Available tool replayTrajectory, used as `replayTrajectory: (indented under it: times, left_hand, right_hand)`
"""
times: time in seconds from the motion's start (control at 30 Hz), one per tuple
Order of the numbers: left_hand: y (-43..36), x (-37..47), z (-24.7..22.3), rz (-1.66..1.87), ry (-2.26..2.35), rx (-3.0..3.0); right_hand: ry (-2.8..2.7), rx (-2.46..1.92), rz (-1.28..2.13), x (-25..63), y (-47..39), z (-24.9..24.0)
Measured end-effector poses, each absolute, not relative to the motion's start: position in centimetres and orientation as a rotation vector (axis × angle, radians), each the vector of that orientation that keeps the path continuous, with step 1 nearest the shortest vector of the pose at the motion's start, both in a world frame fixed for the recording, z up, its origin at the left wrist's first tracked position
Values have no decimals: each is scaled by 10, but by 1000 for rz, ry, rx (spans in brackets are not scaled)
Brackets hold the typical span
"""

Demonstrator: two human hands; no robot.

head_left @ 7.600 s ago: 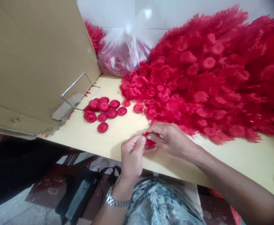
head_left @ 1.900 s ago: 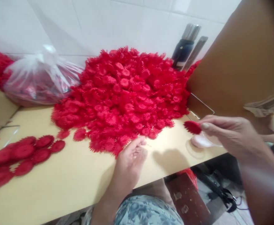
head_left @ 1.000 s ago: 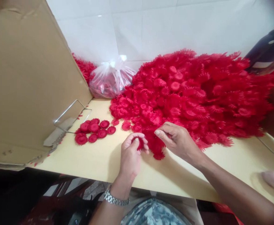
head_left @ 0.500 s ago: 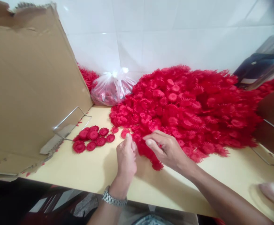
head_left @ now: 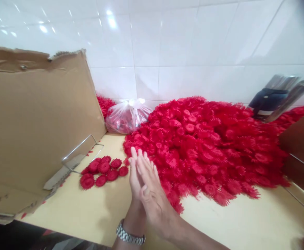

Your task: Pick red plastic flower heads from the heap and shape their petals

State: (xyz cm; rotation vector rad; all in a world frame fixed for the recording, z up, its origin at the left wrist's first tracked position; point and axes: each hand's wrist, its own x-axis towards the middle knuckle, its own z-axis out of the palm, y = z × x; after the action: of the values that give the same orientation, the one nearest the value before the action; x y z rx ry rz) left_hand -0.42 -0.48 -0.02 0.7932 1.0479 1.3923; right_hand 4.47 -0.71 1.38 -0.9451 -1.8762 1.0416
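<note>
My left hand (head_left: 134,182), with a metal-band watch (head_left: 130,234) on its wrist, and my right hand (head_left: 155,201) are pressed palm to palm in front of a heap of red fringed paper-like flowers (head_left: 191,149). The fingers of both hands are stretched out and point up and away from me. Whether anything lies between the palms is hidden. To the left of my hands, several dark red round rosettes with toothed edges (head_left: 104,167) lie in a small group on the pale yellow table (head_left: 74,211).
A large cardboard sheet (head_left: 42,128) stands at the left beside a wire bookend (head_left: 80,147). A tied clear plastic bag (head_left: 127,118) rests by the white tiled wall (head_left: 193,45). At the right are a dark blue object (head_left: 268,100) and a brown panel (head_left: 301,149).
My hands were apart, with curled fingers; now the right hand has moved left and lies flat against the left. The view has tilted up, so the scene sits lower.
</note>
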Motion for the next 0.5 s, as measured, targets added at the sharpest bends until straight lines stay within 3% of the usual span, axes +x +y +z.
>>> replayTrajectory:
  times: [0.23, 0.5]
  left_hand:
    - [2, 4, -1, 1529, 731, 580]
    - [9, 3, -7, 1530, 740, 587]
  right_hand:
    - [-1693, -1095, 1127, 49, 24, 18]
    - [-1621, -1072, 1116, 49, 19, 9]
